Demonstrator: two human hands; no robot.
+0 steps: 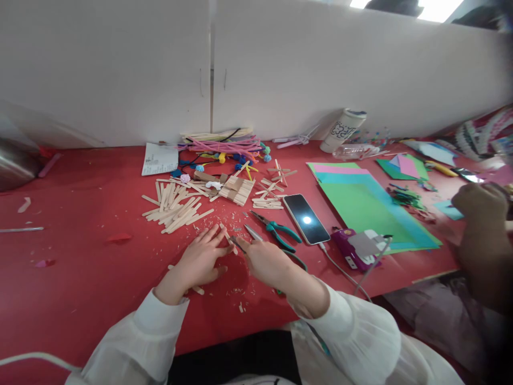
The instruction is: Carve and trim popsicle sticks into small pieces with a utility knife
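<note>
My left hand (200,258) lies on the red table with its fingers spread. Its fingertips touch a short wooden craft stick (225,233) that rests on the tabletop. Beside it, my right hand (265,262) is closed around a small dark blade (238,244), its tip close to that stick; the handle is hidden in my fingers. Pale wood shavings (240,307) are scattered around both hands. Scissors (253,233) lie partly under my right hand, next to teal-handled pliers (282,231). A few more sticks (197,290) stick out from beneath my left hand and wrist.
Beyond my hands are a pile of craft sticks (176,206), a joined stick panel (237,190) and pipe cleaners (224,145). To the right lie a phone (306,219), a purple device (348,249), coloured paper (360,200) and a tumbler (343,131). Another person's hand (481,203) is far right.
</note>
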